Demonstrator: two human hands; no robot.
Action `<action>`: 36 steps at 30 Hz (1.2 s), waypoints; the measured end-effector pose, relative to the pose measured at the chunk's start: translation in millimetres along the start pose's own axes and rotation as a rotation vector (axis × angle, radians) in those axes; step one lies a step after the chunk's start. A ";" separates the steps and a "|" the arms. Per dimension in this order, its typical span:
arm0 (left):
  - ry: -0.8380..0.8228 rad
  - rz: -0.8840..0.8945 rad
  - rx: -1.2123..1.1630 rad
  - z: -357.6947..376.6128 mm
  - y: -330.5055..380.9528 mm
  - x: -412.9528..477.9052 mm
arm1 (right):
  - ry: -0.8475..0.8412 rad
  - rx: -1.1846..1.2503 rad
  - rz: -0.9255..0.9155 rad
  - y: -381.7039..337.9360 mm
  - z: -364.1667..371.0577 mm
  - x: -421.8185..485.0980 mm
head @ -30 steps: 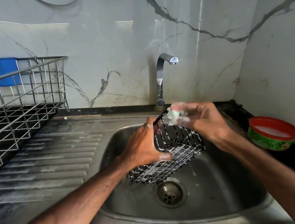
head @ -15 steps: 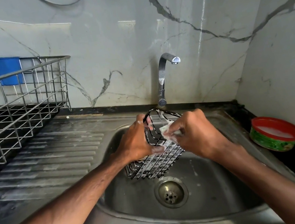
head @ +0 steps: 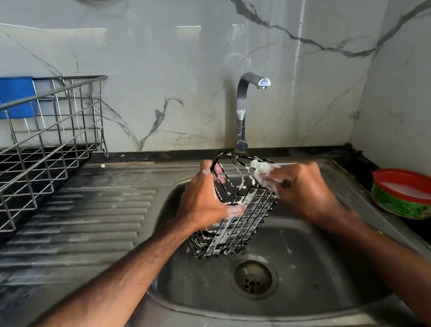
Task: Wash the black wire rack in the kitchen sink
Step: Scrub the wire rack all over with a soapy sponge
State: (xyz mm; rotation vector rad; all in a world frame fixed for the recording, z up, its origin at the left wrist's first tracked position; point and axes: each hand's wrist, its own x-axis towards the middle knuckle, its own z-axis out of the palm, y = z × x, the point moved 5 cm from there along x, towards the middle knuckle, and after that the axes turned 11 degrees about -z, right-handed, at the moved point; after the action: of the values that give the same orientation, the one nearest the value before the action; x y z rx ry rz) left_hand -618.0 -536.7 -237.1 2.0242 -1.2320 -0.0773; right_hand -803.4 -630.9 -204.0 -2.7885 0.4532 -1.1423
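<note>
The black wire rack (head: pixel 242 217) is held tilted above the steel sink (head: pixel 307 276), streaked with white suds. My left hand (head: pixel 204 203) grips its left side, fingers curled round the top wire and thumb on the lower edge. My right hand (head: pixel 299 187) pinches a soapy pale scrubber (head: pixel 261 168) and presses it against the rack's upper right rim. The rack's right side is hidden behind my right hand.
The tap (head: pixel 245 107) stands behind the sink with no water running. A red-rimmed green soap tub (head: pixel 409 193) sits on the right counter. A steel dish rack (head: pixel 22 155) with a blue holder (head: pixel 7 95) stands left, by the ribbed drainboard (head: pixel 85 228).
My right hand with the scrubber has moved from inside the rack up to its top right rim. My left hand keeps its grip while the rack has tilted slightly.
</note>
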 end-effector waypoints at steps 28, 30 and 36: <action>-0.022 0.169 0.123 8.9 11.7 -4.2 | 0.067 -0.066 0.266 6.9 -15.1 3.9; -0.046 0.181 0.104 15.5 11.5 -2.2 | 0.039 -0.036 0.123 -23.4 -14.8 10.7; -0.081 0.266 0.140 26.0 18.6 -5.6 | -0.007 -0.108 -0.137 -51.4 -11.9 16.6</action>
State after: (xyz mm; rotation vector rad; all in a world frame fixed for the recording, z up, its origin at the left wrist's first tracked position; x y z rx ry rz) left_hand -645.4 -551.7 -245.9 1.9711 -1.5860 0.0573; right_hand -788.3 -586.8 -174.2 -2.9565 0.3380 -1.1665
